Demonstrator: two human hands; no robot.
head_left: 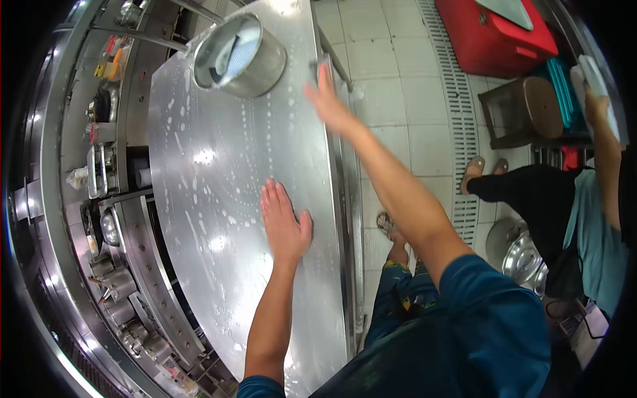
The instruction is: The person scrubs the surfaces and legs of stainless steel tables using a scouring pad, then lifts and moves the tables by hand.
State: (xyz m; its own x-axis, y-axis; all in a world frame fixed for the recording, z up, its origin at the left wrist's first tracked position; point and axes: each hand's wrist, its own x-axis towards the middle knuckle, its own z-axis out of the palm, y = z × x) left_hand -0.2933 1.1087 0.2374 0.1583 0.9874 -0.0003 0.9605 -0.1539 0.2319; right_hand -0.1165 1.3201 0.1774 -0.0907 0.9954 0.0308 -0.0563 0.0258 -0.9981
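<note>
My left hand (284, 222) lies palm down on the wet steel table (232, 152), its fingers stretched out and the thumb apart. Near the table's right edge, my right hand (332, 106) is raised with its fingers apart, slightly blurred, and nothing shows in it. I cannot tell whether it touches the edge. A round steel pot (269, 69) stands at the far end of the table, to the left of my right hand. Inside the pot are whitish suds, a blue-and-white checked piece (242, 58) and something dark. Foam spots and water streaks dot the tabletop.
Shelves with steel pots (119, 282) and bowls run along the left. On the right, a person (597, 219) holds something white (592, 76). A red cooler box (494, 40), a brown stool (524, 109) and steel basins (524, 255) stand there. A drain grate (464, 132) crosses the tiled floor.
</note>
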